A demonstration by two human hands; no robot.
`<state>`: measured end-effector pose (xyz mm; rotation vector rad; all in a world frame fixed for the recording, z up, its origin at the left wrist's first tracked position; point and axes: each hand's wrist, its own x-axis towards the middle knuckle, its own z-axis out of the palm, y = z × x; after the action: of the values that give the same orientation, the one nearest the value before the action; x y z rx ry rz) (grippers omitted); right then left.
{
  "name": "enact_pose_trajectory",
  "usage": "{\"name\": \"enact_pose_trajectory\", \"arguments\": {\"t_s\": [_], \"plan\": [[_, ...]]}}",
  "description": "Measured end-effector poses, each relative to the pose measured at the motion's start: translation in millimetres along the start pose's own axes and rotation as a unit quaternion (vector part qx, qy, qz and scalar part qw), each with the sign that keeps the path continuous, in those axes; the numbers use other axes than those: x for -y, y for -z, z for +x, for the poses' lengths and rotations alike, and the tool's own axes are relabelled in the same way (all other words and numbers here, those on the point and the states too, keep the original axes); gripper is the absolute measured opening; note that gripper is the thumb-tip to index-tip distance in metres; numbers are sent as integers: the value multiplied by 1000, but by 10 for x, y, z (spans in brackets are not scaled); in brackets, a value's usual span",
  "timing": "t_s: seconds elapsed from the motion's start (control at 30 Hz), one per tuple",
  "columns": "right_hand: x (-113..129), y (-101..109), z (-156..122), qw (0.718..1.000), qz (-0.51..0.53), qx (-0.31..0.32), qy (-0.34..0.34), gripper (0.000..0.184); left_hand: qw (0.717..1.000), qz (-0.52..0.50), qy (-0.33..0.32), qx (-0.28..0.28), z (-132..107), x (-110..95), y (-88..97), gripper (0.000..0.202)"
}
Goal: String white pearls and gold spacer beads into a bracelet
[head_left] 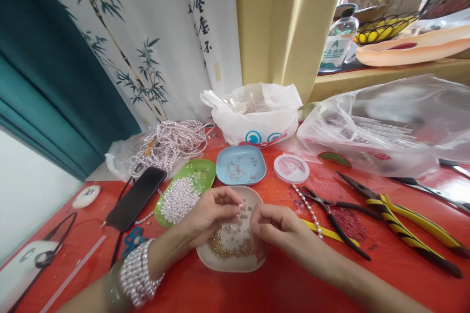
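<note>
Over the white dish [235,265] my left hand [216,210] is closed in a pinch at the fingertips. A small pale bead shows between thumb and forefinger. My right hand [273,225] is curled beside it, thumb pressed to forefinger; what it pinches, if anything, is too small to make out. Gold beads [223,249] and little metal findings lie in the dish below. Left of my hands, a green tray [207,168] holds loose pearl beads [179,199]. Behind them sits a blue tray [240,150] with small metal pieces.
Pearl strands [176,142] and a black phone [135,198] lie at the left. Black-handled pliers [338,225], larger yellow-black pliers [400,220] and a round clear case [291,168] are to the right. Behind stand a white bag [257,117] and a clear plastic bag [385,122].
</note>
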<state>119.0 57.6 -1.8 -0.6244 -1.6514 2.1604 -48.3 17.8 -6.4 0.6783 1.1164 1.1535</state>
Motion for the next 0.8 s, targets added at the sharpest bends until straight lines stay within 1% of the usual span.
{"name": "enact_pose_trajectory", "arguments": {"t_s": [0.33, 0.4, 0.57, 0.8], "plan": [[-10, -5, 5, 1000, -10, -3, 3, 15, 999, 20, -21, 14, -10, -2, -20, 17], [-16, -9, 2, 1000, -15, -5, 3, 15, 999, 33, -38, 14, -20, -4, -34, 16], [-14, -17, 1, 1000, -14, -19, -1, 13, 992, 64, -109, 24, -39, 10, -39, 14], [-10, -6, 3, 1000, -10, -25, -3, 11, 988, 94, -121, 21, -37, 36, -5, 12]]}}
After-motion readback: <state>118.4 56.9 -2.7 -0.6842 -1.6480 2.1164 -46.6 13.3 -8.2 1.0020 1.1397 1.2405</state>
